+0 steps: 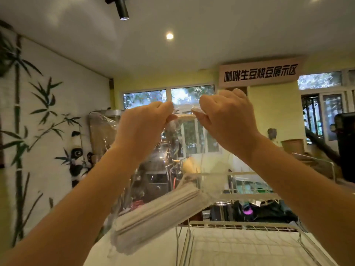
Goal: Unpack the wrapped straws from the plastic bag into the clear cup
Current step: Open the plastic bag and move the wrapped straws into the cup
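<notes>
I hold a clear plastic bag (172, 150) up high in front of me. My left hand (144, 125) pinches the left side of the bag's top edge and my right hand (226, 120) pinches the right side, a small gap apart. A bundle of white paper-wrapped straws (157, 214) lies slanted in the bottom of the hanging bag, its lower end at the left. The clear cup is not in view.
A white wire rack (240, 237) stands on the white counter (99, 250) below the bag. Behind it are shelves with dark equipment (153, 181). A panda and bamboo mural (76, 156) covers the left wall. A black device (345, 146) is at the right edge.
</notes>
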